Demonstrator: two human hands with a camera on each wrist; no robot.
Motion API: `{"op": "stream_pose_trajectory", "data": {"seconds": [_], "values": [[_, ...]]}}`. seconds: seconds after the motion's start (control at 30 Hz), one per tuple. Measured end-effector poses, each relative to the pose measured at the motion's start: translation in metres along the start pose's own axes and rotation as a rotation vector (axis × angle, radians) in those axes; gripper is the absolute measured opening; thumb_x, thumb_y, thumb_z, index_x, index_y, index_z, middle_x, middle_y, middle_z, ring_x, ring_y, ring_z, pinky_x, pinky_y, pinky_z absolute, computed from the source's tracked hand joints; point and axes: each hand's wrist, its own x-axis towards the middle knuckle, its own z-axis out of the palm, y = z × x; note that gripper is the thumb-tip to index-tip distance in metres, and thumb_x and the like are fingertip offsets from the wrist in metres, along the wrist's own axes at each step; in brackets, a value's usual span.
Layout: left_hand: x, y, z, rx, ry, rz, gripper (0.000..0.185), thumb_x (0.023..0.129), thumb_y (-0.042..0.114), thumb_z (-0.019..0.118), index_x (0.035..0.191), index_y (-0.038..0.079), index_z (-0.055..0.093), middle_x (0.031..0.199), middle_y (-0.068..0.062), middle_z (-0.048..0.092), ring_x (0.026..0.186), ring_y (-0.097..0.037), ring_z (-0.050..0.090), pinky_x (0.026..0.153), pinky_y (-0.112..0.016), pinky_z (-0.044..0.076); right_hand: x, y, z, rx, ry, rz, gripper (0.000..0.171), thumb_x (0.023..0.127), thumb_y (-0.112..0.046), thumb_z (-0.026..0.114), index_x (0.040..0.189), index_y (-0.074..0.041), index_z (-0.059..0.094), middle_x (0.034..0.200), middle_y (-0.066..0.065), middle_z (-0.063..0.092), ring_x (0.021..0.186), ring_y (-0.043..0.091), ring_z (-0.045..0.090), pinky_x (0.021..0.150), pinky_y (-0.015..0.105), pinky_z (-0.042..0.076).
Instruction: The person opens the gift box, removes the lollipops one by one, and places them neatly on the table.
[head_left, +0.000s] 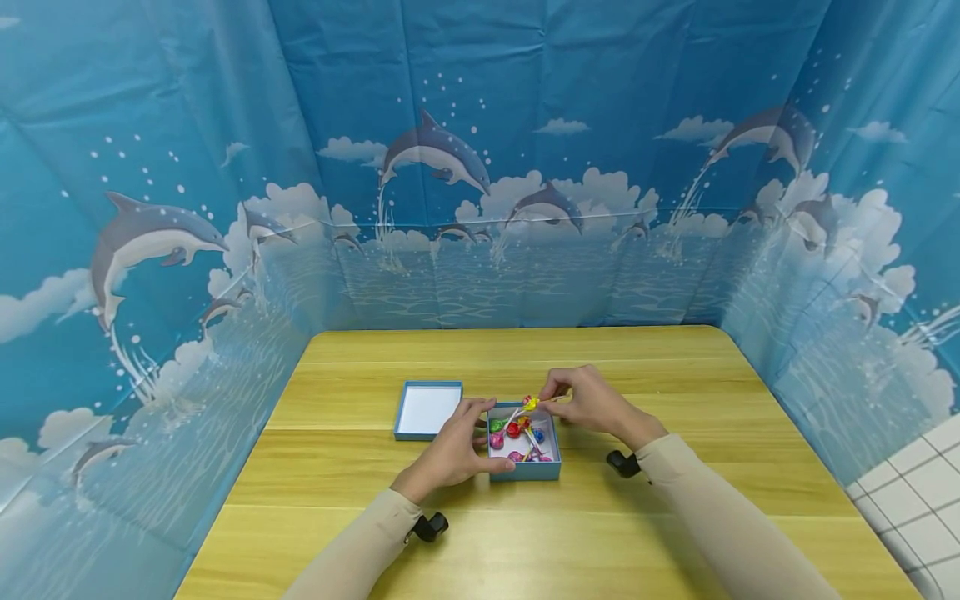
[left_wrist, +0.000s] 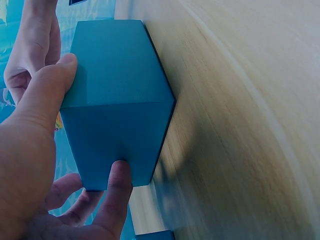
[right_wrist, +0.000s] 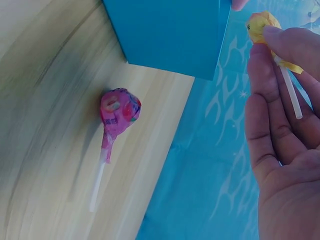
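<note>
A blue open-topped box [head_left: 525, 471] stands on the table, with several wrapped lollipops [head_left: 513, 430] in red, green, pink and blue inside. My left hand [head_left: 455, 450] holds the box by its left side, thumb at the front edge and a fingertip on the side wall [left_wrist: 115, 135]. Over the box's back right part, my right hand [head_left: 592, 402] pinches a yellow-wrapped lollipop [right_wrist: 260, 26] just below its head, the white stick lying across the fingers. Beside the box in the right wrist view, a pink-wrapped lollipop [right_wrist: 119, 112] lies on the table; my right hand hides it in the head view.
A shallow blue box lid [head_left: 429, 408], white inside, lies to the left behind my left hand. The wooden table [head_left: 360, 517] reaches back to a blue dolphin-print curtain [head_left: 480, 275], which also hangs along both sides. Each wrist carries a small black camera [head_left: 431, 527].
</note>
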Motion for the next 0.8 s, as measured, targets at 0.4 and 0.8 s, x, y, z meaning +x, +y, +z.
{"op": "stream_pose_trajectory", "data": {"seconds": [0.4,0.8], "values": [[0.000,-0.001,0.001,-0.001,0.005,-0.002,0.113,0.093,0.037,0.103,0.182,0.010,0.038,0.175,-0.014,0.044,0.150,-0.035,0.065,0.114,-0.036,0.066,-0.012,0.011,-0.007,-0.022,0.045,0.009,0.011,0.105,-0.018,0.091,0.101,-0.023,0.082,0.094,-0.008,0.087,0.084,0.001,0.078,0.091,0.043,0.069],[-0.001,0.000,0.000,0.001,0.002,-0.003,0.113,0.094,0.037,0.103,0.182,0.010,0.038,0.176,-0.015,0.043,0.150,-0.035,0.066,0.115,-0.037,0.066,-0.022,0.021,-0.008,-0.025,0.078,0.036,0.012,0.105,-0.019,0.091,0.100,-0.024,0.082,0.093,-0.018,0.083,0.089,0.001,0.077,0.089,0.035,0.068]]}}
